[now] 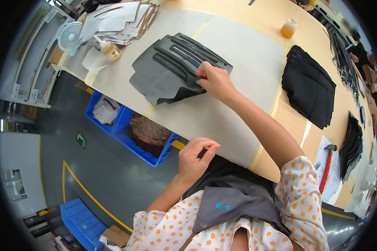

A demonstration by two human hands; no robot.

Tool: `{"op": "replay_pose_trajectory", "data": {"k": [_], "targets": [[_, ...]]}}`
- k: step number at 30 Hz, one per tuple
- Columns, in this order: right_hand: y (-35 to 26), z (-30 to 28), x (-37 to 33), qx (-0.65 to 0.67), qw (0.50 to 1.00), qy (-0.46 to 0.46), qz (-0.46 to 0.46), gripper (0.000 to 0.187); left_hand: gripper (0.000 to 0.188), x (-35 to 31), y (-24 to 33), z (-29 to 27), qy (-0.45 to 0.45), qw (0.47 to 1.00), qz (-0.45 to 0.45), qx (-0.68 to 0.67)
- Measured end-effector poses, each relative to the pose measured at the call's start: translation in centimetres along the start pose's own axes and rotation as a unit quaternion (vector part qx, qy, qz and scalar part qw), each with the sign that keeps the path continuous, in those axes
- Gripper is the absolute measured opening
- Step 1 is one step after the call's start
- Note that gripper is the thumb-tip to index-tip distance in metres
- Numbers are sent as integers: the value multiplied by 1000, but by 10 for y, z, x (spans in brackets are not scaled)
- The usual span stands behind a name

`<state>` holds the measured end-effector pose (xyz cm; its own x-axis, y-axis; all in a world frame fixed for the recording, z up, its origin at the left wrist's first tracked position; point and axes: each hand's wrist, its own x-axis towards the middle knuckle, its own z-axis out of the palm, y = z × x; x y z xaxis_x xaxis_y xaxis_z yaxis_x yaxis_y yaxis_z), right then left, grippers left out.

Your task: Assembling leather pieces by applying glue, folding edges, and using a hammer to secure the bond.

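Note:
Dark grey leather-like panels point(155, 72) lie overlapped on the pale work mat point(247, 62), with long raised black bands and slots across their upper part. My right hand point(215, 81) reaches over them, its thumb and fingers pinched at the right edge of the top panel. Near that hand, the panel's lower edge curls up and shows a dark underside. My left hand point(193, 161) is held above my lap, just off the table's front edge. Its fingers are curled in, and nothing shows in them.
A glue bottle point(109, 50), small fan point(69, 37) and stacked sheets point(111, 23) occupy the far left. To the right are an amber bottle point(288, 28), black panels point(309, 85) and a red-handled hammer point(327, 167). Blue bins point(118, 125) with scraps stand below the table edge.

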<state>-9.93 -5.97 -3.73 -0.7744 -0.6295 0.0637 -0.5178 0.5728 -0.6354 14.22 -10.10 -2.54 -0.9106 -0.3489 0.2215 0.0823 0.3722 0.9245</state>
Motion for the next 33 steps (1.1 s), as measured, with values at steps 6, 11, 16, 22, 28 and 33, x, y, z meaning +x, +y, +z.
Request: {"op": "replay_pose_trajectory", "data": {"k": [6, 11, 16, 22, 28, 33], "targets": [[-87, -51, -43, 295, 928, 161, -161, 36, 9, -5, 19, 12, -35, 999, 39, -8], [-7, -142, -137, 354, 916, 190, 18, 45, 20, 0, 79, -3, -195, 966, 106, -135], [98, -150, -263, 338, 890, 148, 267, 50, 20, 24, 73, 26, -269, 940, 173, -119], [110, -151, -323, 314, 888, 105, 319, 45, 40, 42, -1, 73, -236, 897, 280, 248], [103, -161, -257, 167, 943, -42, 283, 32, 51, 43, 3, 78, -281, 883, 277, 254], [90, -120, -204, 133, 973, -27, 185, 30, 57, 64, 1, 76, -260, 870, 279, 313]]}}
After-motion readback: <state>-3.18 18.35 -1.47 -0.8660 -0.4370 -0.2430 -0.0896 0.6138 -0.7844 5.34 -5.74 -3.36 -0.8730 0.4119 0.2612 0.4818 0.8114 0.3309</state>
